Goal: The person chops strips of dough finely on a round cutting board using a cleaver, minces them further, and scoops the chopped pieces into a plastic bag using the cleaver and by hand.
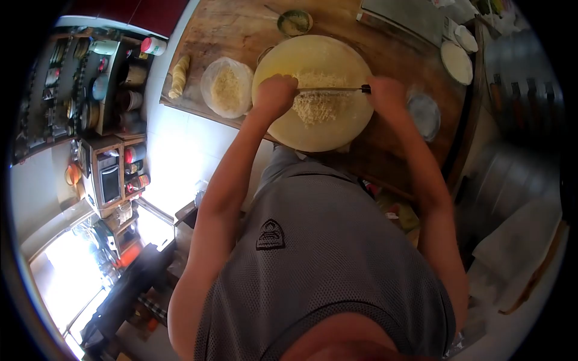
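Observation:
A pale round cutting board (274,129) lies on the wooden table, with a heap of finely chopped, cream-coloured food (316,111) in its middle. Across the heap runs a knife (331,89), seen mostly along its spine. My right hand (387,93) is closed round its dark handle at the board's right edge. At the other end, my left hand (277,93) is closed on the blade's tip, over the board's left side. Left of the board sits a bowl (245,75) lined with clear plastic, holding more of the chopped food.
A twisted pale roll (179,77) lies at the table's left edge. A small dark bowl (295,23) stands behind the board. To the right are a clear round dish (424,116), a white plate (456,62) and a flat grey metal box (403,21).

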### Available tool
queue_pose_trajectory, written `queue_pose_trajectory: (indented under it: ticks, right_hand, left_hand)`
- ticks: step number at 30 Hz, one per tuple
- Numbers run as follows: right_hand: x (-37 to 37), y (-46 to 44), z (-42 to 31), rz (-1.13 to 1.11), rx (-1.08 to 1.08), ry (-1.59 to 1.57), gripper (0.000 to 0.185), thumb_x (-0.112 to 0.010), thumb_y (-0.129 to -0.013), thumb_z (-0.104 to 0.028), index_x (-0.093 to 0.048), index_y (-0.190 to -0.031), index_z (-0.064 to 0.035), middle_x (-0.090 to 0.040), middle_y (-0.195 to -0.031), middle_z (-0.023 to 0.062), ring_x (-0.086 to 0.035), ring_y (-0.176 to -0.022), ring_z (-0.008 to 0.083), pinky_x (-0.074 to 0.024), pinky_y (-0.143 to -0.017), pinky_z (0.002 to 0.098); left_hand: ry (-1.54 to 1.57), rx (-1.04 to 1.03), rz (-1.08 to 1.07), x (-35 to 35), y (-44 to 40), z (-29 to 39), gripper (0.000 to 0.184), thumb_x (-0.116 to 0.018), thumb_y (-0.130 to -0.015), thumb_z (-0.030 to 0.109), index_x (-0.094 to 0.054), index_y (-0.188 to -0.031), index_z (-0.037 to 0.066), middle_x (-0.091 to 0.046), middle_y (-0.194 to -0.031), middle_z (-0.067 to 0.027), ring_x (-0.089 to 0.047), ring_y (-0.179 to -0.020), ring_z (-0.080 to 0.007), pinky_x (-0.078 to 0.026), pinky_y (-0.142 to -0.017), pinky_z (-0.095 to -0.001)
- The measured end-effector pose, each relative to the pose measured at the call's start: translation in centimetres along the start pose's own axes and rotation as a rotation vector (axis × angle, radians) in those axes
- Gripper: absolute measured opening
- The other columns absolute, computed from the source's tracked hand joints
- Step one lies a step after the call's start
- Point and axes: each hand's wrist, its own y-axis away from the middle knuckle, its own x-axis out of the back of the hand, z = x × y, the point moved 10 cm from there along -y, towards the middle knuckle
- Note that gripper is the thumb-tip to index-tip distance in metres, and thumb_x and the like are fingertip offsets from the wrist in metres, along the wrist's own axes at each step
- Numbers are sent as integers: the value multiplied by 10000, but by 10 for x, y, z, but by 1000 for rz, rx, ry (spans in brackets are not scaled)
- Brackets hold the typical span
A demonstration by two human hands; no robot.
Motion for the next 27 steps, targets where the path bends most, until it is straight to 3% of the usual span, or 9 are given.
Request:
queue_pose_trajectory:
  ticks: [4, 6, 9, 16, 18, 20, 27]
  right_hand:
    - [-4, -5, 2, 4, -13, 42, 86, -675, -819, -161, -668, -858, -84, -687, -823, 142, -687, -796, 361, -541, -665, 500]
    - [-20, -15, 5, -114, -34, 46, 83, -669, -830, -163, -677, -861, -87, -692, -827, 147, -691, -793, 364, -542, -660, 497]
    - [6, -15, 5, -44, -36, 53, 81, -670, -833, -161, -689, -865, -89, -699, -830, 147, -696, -785, 364, -545, -657, 495]
    - [-12, -19, 4, -94, -2, 40, 90, -671, -835, -151, -692, -867, -70, -702, -828, 149, -697, -778, 366, -550, -664, 494]
    - [9, -24, 5, -28, -31, 67, 98, -658, -846, -154, -689, -864, -64, -699, -820, 153, -695, -775, 368, -547, -662, 497]
    - [-23, -26, 13, -54, -18, 65, 101, -654, -850, -157, -689, -863, -63, -697, -816, 154, -694, -771, 367, -545, -658, 497]
    - [-10, -33, 10, -54, -12, 86, 105, -666, -854, -176, -692, -856, -74, -693, -803, 164, -692, -766, 366, -542, -649, 495]
  left_hand:
    - [-3, 4, 5, -1, -2, 0, 156, -706, -887, 235, -660, -852, 90, -668, -891, -80, -642, -924, -319, -521, -775, -468]
    - [-18, 45, -114, -10, -11, -5, 145, -683, -901, 223, -681, -873, 81, -675, -910, -104, -650, -928, -330, -524, -782, -476]
    - [6, -3, 17, 11, -7, 1, 138, -683, -901, 222, -682, -876, 86, -671, -895, -100, -649, -929, -324, -525, -780, -474]
    - [18, 45, -73, -8, -13, -10, 165, -713, -880, 230, -645, -852, 82, -657, -878, -85, -637, -925, -321, -520, -775, -482]
    - [37, 8, 17, 11, -18, -5, 170, -711, -882, 231, -642, -851, 79, -657, -883, -86, -635, -926, -323, -520, -774, -482]
    - [33, 4, 1, -8, -22, -14, 169, -709, -883, 232, -643, -852, 80, -659, -885, -87, -636, -929, -321, -522, -771, -482]
    - [9, 22, -16, -5, -28, -16, 163, -707, -884, 230, -646, -857, 81, -661, -897, -88, -638, -936, -320, -523, -774, -483]
